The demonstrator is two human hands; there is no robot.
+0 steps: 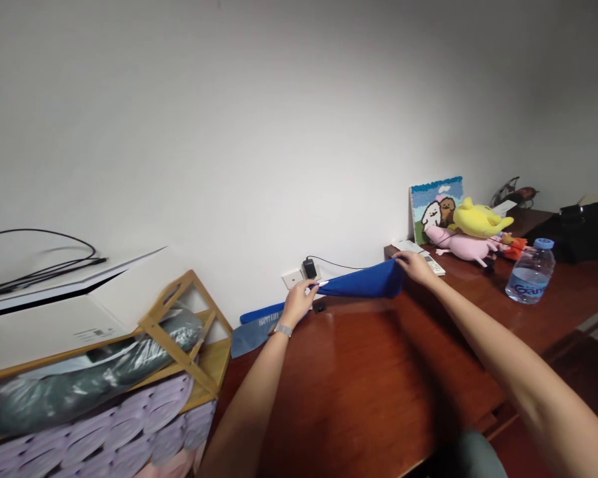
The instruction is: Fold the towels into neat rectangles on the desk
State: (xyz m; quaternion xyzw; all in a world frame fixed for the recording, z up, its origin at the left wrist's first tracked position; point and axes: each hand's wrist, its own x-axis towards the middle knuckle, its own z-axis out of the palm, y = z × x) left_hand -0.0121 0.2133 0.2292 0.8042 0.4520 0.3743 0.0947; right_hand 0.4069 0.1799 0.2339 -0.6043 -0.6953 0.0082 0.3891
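A blue cloth [363,281] is stretched between both hands above the back of the red-brown desk [349,372], close to the wall. At its left end, my left hand [299,302] pinches the edge; a small white bit shows by the fingertips, too small to name. My right hand [413,265] grips the upper right corner between thumb and fingers. Below and left of my left hand lies a grey-blue mat [252,335] lettered "HAPPY LIFE", with a blue strip [262,312] behind it. My left wrist wears a silver-banded watch [282,328].
A black charger [309,267] sits in the wall socket [293,279], its cable running right. Plush toys [468,242], a dog picture [436,206] and a water bottle [531,273] stand at right. A wooden rack [179,325] with lilac slippers [94,431] is at left.
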